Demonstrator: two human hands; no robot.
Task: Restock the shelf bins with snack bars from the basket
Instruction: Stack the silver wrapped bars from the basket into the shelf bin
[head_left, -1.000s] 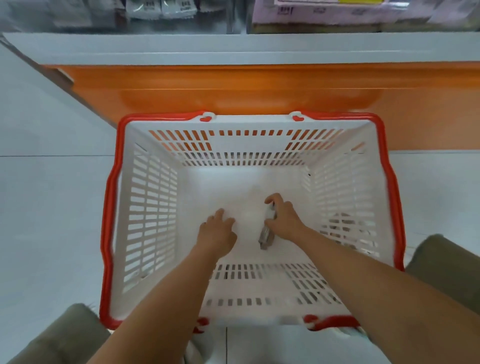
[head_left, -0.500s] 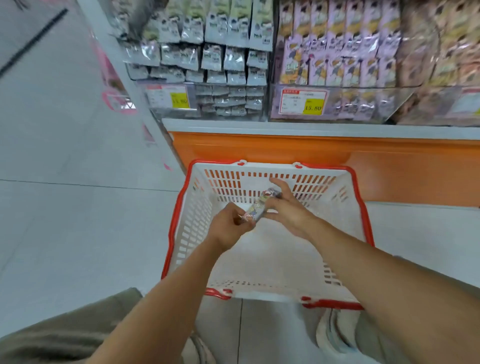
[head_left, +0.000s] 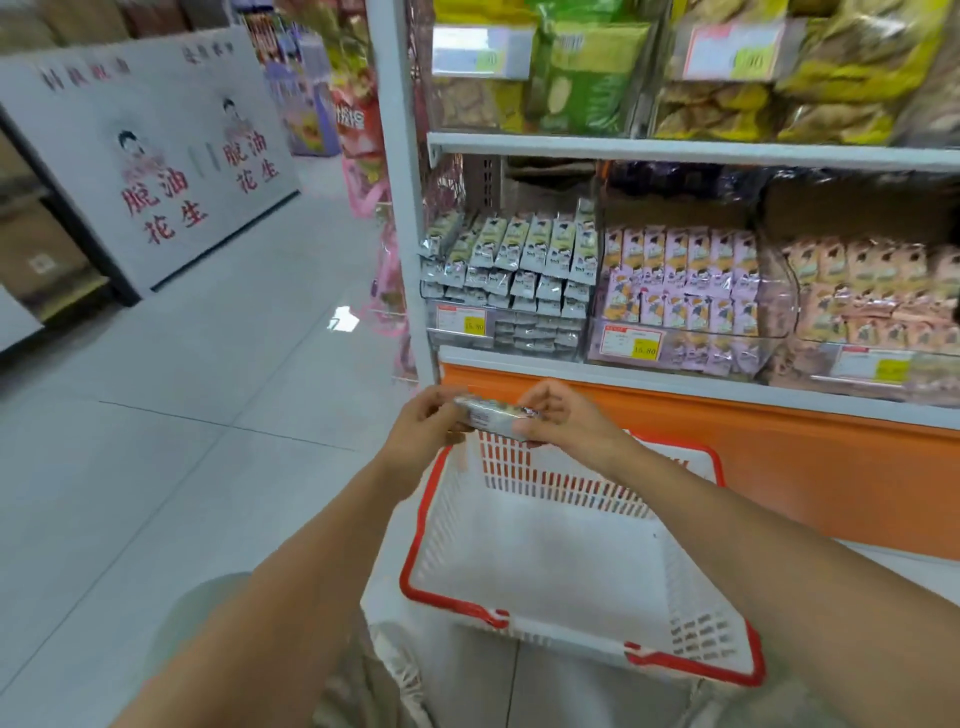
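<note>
A snack bar (head_left: 493, 414) in a grey and white wrapper lies crosswise between both hands, above the far rim of the basket. My left hand (head_left: 423, 427) pinches its left end and my right hand (head_left: 558, 415) grips its right end. The white basket with a red rim (head_left: 675, 662) stands on the floor below, and no bars show inside it. Straight ahead, the lowest shelf holds a clear bin of grey-white bars (head_left: 511, 270) and beside it a bin of pink bars (head_left: 680, 291).
An orange base panel (head_left: 779, 467) runs under the shelf, right behind the basket. A white shelf upright (head_left: 402, 208) marks the left end of the rack. An open tiled aisle (head_left: 208, 364) stretches to the left, with a white display board (head_left: 156, 156) beyond it.
The bar was picked off the basket floor by my right hand, my left hand joined it, and both have risen above the basket. My view has lifted toward the shelf.
</note>
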